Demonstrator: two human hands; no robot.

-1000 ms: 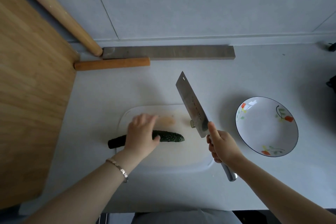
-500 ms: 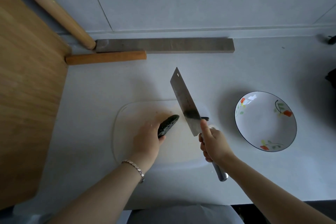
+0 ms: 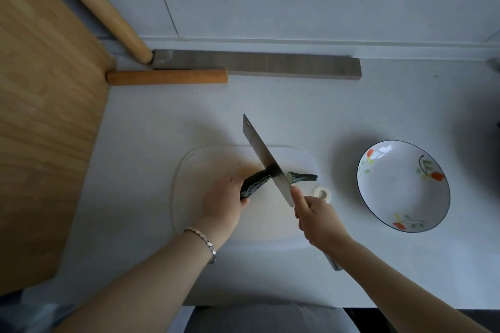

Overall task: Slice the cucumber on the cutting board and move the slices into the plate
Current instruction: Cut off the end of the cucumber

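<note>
Left hand (image 3: pixel 221 204) gripping cucumber (image 3: pixel 254 182) on cutting board (image 3: pixel 189 170), right hand (image 3: pixel 319 217) clasping cleaver (image 3: pixel 266 161) handle, blade across cucumber, cut end piece (image 3: pixel 301 178) just right of blade, empty flowered plate (image 3: pixel 403 186) right on table (image 3: pixel 140 143), well apart from board.

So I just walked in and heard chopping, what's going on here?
A person is cutting a dark green cucumber on a white plastic cutting board. The left hand holds the cucumber down while the right hand grips a steel cleaver, its blade down in the cucumber. One cut end piece lies on the board. The white flowered plate holds nothing yet.
</note>
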